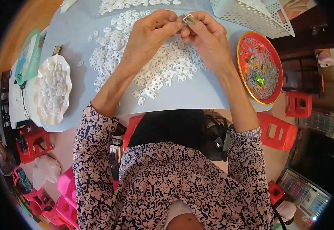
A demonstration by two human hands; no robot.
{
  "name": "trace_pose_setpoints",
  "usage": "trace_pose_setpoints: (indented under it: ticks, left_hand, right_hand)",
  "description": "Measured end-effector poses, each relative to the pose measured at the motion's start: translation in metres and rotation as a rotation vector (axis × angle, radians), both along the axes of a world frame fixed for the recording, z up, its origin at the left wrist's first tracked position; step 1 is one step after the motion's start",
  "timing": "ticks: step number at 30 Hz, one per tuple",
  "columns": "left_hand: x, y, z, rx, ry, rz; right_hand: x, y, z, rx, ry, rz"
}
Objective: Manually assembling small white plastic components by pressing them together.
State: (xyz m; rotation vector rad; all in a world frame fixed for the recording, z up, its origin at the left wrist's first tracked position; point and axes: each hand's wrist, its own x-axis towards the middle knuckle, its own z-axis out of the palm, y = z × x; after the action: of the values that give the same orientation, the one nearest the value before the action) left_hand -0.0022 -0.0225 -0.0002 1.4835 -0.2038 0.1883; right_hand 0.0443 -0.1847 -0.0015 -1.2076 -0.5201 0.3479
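Observation:
My two hands meet over the far part of the table, fingertips touching. In my right hand (210, 38) a small white plastic piece (186, 17) shows under the thumb; its far side is hidden by the fingers. The thumb and forefinger of my left hand (151, 32) pinch at the same piece from the other side. Below and around the hands spreads a heap of small white plastic pieces (163, 71) with holes in them. To the right, a red round tray with a gold rim (240, 63) holds many small grey slender parts (263, 71) and a shiny green wrapper (259, 79).
A white scalloped dish (41, 107) of white pieces stands at the left, beside a green basket (22, 65). A pale perforated basket (247, 17) sits at the far right. More white pieces lie in a clear bag (136, 4) at the back. Red stools (276, 132) stand around the table.

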Motion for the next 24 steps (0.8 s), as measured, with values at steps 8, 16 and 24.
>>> trace_pose_setpoints:
  ticks: [8, 16, 24]
  left_hand:
    - [0.003, 0.000, -0.011, -0.063, 0.032, 0.064]
    - [0.003, -0.001, -0.008, -0.307, 0.118, 0.067]
    - [0.007, 0.004, -0.015, -0.432, 0.121, -0.017]
  right_hand:
    - [-0.002, 0.006, -0.003, 0.048, 0.023, -0.004]
    - [-0.003, 0.008, -0.006, -0.086, -0.153, 0.016]
    - [-0.007, 0.007, 0.001, -0.066, -0.078, 0.048]
